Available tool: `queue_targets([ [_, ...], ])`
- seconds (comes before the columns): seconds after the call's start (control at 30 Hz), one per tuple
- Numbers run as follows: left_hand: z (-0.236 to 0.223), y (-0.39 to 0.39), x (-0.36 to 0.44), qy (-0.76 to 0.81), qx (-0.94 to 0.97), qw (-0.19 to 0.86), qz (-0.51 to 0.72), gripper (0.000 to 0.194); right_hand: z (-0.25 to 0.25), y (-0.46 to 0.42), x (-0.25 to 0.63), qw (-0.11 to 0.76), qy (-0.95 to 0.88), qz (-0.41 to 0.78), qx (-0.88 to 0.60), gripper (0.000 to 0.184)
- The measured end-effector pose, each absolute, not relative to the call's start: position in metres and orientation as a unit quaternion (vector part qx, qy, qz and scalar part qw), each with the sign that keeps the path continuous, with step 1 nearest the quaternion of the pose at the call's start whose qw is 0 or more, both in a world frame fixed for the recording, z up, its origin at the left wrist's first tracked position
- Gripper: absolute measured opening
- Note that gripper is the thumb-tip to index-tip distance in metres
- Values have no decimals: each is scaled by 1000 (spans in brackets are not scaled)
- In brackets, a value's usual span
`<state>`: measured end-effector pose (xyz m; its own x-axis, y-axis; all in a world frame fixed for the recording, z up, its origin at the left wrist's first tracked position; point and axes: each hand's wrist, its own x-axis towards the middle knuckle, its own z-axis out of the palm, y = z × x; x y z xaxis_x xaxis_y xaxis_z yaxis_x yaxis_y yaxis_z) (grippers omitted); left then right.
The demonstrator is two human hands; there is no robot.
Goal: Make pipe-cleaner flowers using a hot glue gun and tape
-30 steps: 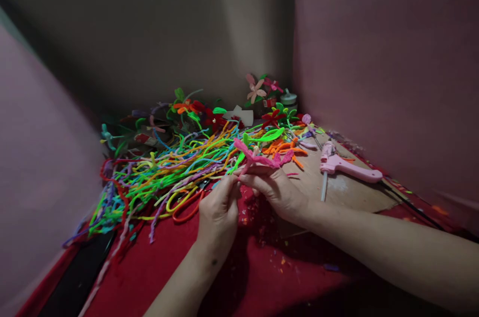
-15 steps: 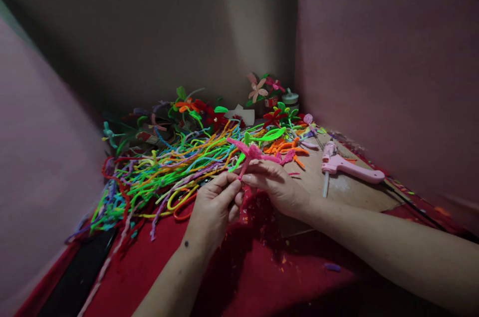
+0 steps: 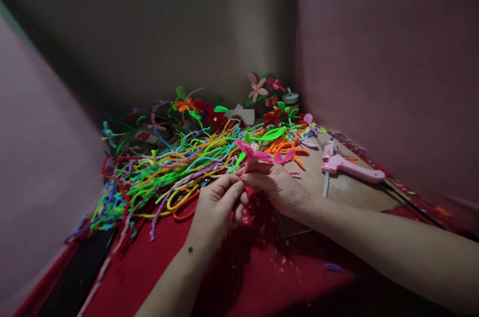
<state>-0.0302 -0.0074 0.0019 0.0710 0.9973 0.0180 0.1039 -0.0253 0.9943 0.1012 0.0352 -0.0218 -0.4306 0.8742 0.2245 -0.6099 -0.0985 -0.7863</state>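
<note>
Over the red cloth (image 3: 138,262), the left hand (image 3: 217,202) and right hand (image 3: 279,188), both closed, pinch the pink flower (image 3: 250,153) low down, best done gently.

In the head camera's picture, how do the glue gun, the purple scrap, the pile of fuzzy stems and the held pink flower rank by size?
Largest to smallest, as they look:
1. pile of fuzzy stems
2. glue gun
3. pink flower, partly hidden by the fingers
4. purple scrap

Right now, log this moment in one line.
left hand: pinching pink flower low | right hand: holding same flower | glue gun: on cardboard | fuzzy stems: heaped beyond left hand
</note>
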Motion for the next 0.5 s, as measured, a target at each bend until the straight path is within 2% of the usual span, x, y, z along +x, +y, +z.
queue_targets([
  [0.07, -3, -9, -29, 525, 601, 384, 464, 11, -23, 35, 100, 528, -438, 712, -154, 10],
  [0.17, -9, -10, -28, 537, 650, 275, 462, 15, -25, 35, 100, 538, -461, 688, -158, 8],
  [0.5, -8, -10, -26, 536, 689, 173, 456, 18, -30, 33, 98, 549, -450, 681, -177, 10],
])
